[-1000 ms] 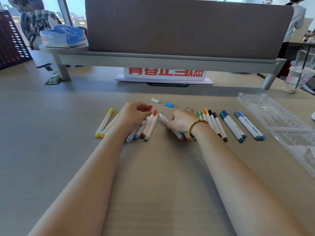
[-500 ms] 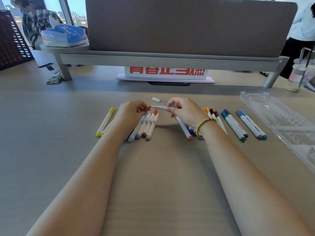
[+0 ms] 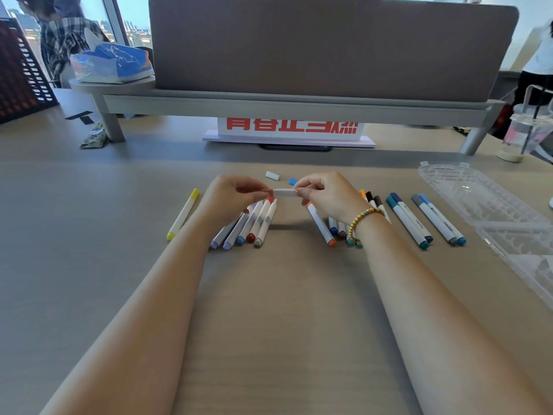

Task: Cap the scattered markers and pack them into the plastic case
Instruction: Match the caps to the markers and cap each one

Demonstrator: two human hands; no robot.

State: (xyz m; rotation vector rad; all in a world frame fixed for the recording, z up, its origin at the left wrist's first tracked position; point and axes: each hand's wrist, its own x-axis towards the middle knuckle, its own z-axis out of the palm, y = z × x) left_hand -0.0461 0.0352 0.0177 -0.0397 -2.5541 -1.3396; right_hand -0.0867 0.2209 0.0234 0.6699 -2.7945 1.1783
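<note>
- Pinching a white marker level between left hand and right hand, both clamped on its ends above the table, capping apparently underway
- Leaving plastic case lying open at right, nothing packed inside yet
- Counting two loose caps beyond the hands, four capped markers waiting beside the case

Bright daylight enters through the windows at the upper left of the frame. Soft shadows fall on the desk. Wide-angle distortion bends the edges, and the whole picture looks slightly soft.
</note>
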